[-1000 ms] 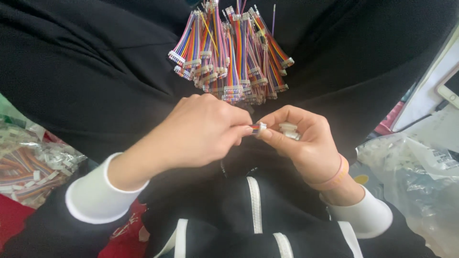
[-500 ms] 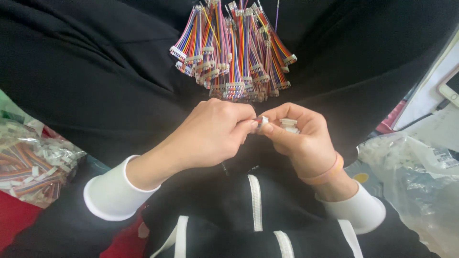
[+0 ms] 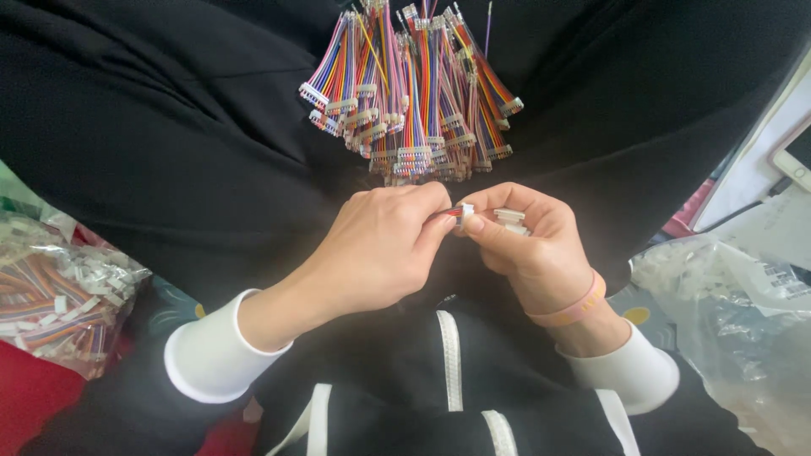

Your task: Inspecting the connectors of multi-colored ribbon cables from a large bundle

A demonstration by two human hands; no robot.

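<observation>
My left hand (image 3: 380,249) pinches the end of a short multicoloured ribbon wire, whose tip shows at its fingertips. My right hand (image 3: 528,249) meets it, thumb and forefinger closed on a small white plastic connector (image 3: 466,211), with a few more white connectors (image 3: 511,219) resting in its palm. The two hands touch at the fingertips over my black-clothed lap. Just beyond them lies a bundle of rainbow ribbon cables (image 3: 414,93) with white connector ends fanned toward me.
A clear bag of finished coloured wires and white connectors (image 3: 59,295) sits at the left. Another clear plastic bag with white parts (image 3: 735,329) lies at the right. A white sheet and a device edge (image 3: 786,160) show at the far right.
Both hands have stayed together with small finger shifts at the connector. The view has drifted slightly, so the cable bundle sits a little higher.
</observation>
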